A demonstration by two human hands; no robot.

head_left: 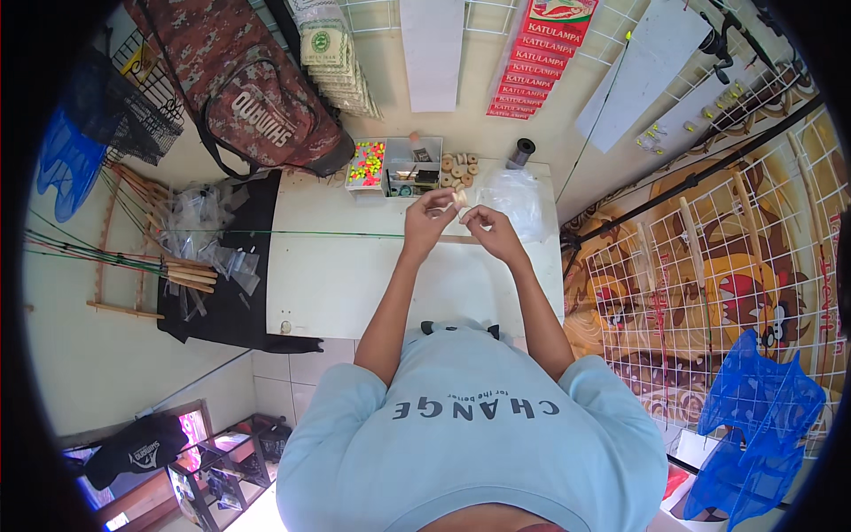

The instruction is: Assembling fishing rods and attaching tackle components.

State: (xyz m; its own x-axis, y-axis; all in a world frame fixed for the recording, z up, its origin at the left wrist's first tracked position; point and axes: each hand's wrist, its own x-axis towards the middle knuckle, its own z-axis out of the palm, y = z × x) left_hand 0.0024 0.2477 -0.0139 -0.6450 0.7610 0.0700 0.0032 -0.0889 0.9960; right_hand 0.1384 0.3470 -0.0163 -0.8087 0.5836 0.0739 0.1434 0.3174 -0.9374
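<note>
Over the far half of the white table point(328, 284), my left hand point(427, 220) grips a small pale wooden spool point(460, 199) between thumb and fingers. Close beside it, my right hand point(493, 230) is closed in a pinch; whatever lies between its fingertips is too small to make out. A thin green rod point(346, 234) runs across the table from the left toward my left wrist. Just beyond my hands, several similar wooden spools point(458, 167) lie in a pile. Clear plastic bags point(511, 202) lie to the right of them.
A compartment box point(387, 182) with bright small floats point(367, 164) stands at the back. Behind the bags is a dark line spool point(521, 152). At left, rods with wooden handles point(191, 275) rest over black cloth point(230, 306). A camouflage bag point(257, 106) leans back left; a wire rack point(709, 266) stands right.
</note>
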